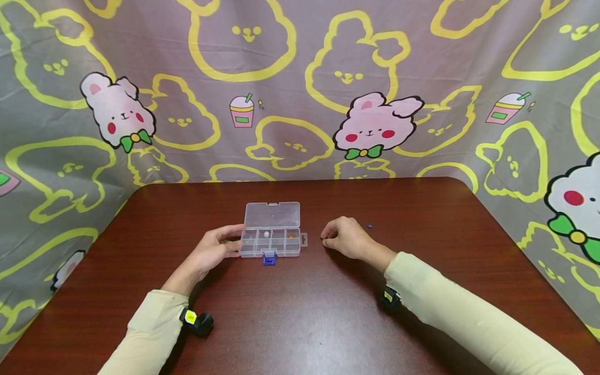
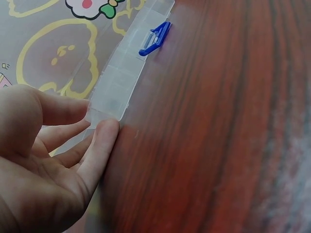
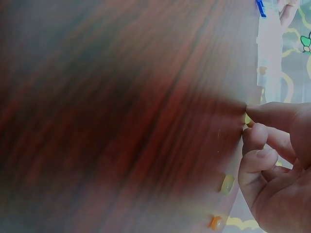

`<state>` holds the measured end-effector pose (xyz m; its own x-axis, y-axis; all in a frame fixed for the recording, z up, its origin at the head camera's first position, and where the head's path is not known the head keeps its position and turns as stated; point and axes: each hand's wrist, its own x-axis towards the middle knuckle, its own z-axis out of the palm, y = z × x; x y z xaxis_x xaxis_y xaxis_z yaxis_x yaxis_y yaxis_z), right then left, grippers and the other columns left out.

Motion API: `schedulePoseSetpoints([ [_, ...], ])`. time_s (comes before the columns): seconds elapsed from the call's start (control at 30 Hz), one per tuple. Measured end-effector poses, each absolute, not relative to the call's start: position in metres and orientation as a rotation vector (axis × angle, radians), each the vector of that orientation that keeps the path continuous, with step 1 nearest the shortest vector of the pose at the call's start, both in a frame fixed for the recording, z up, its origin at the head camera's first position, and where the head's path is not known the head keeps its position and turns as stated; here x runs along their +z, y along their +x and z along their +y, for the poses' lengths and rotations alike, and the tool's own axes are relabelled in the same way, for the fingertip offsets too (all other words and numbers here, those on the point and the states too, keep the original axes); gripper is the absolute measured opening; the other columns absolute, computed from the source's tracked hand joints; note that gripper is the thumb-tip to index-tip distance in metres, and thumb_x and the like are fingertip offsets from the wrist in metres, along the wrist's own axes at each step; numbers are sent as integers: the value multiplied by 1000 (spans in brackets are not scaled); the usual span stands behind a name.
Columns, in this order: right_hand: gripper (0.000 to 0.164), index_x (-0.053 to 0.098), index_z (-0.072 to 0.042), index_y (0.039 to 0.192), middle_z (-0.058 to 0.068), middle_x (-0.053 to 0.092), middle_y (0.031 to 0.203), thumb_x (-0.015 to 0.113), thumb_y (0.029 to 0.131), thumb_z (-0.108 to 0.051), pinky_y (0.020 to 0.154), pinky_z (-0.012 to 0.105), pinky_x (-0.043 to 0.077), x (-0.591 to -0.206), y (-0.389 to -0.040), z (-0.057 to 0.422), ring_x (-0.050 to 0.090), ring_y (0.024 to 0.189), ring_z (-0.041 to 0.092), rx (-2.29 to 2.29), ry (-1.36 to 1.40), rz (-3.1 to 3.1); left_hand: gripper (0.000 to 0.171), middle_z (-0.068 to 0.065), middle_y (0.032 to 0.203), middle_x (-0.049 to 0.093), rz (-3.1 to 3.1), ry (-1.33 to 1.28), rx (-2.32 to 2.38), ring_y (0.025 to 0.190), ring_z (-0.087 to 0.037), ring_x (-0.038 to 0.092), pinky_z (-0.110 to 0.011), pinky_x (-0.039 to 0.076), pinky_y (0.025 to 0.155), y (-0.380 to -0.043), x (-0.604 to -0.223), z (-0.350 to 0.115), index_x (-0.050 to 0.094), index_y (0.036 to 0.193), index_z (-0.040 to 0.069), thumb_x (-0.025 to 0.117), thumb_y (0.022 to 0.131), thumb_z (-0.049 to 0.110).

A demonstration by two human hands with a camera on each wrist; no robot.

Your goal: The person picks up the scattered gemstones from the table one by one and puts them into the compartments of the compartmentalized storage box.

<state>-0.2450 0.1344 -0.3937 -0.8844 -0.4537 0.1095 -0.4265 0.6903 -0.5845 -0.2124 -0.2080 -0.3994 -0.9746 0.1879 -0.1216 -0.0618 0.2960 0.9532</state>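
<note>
A clear plastic compartment box (image 1: 271,250) stands on the table with its lid (image 1: 272,214) raised at the back and a blue latch (image 1: 269,259) at the front. My left hand (image 1: 215,250) holds the box's left end, its fingertips at the corners. Inside are a white bead (image 1: 266,234) and an amber bead (image 1: 291,236) in separate back compartments. Right of the box, my right hand (image 1: 346,238) is down at the tabletop. Its thumb and forefinger pinch a small yellow bead (image 3: 248,119), mostly hidden by the fingertips.
A yellowish bead (image 3: 227,184) and an orange bead (image 3: 216,223) lie on the table beside the right hand. One small dark bluish piece (image 1: 370,226) lies beyond the right wrist. Behind the brown table (image 1: 300,323) hangs a patterned curtain (image 1: 290,104).
</note>
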Motion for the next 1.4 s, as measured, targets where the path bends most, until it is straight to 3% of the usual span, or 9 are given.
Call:
schedulePoseSetpoints([
  [0.63, 7, 74, -10, 81, -6, 69, 74, 79, 80, -6, 71, 34, 51, -393, -246, 134, 61, 71, 10, -965, -749, 2872, 48, -27, 141, 51, 2377, 142, 1738, 108, -28, 64, -37, 57, 87, -214, -402, -209, 47, 146, -3, 57, 99, 0],
  [1.17, 5, 71, -4, 85, -5, 66, 68, 74, 86, -7, 59, 28, 46, -386, -243, 135, 58, 60, 9, -1048, -668, 2783, 48, -27, 140, 52, 2379, 144, 1737, 105, -27, 65, -37, 57, 87, -215, -403, -210, 48, 145, -4, 57, 99, -1],
  [1.4, 6, 70, -8, 84, -5, 65, 66, 73, 86, -5, 56, 27, 44, -386, -243, 137, 55, 57, 9, -1074, -666, 2780, 47, -27, 140, 52, 2380, 146, 1738, 105, -27, 65, -37, 57, 86, -214, -403, -210, 48, 145, -4, 57, 99, -2],
])
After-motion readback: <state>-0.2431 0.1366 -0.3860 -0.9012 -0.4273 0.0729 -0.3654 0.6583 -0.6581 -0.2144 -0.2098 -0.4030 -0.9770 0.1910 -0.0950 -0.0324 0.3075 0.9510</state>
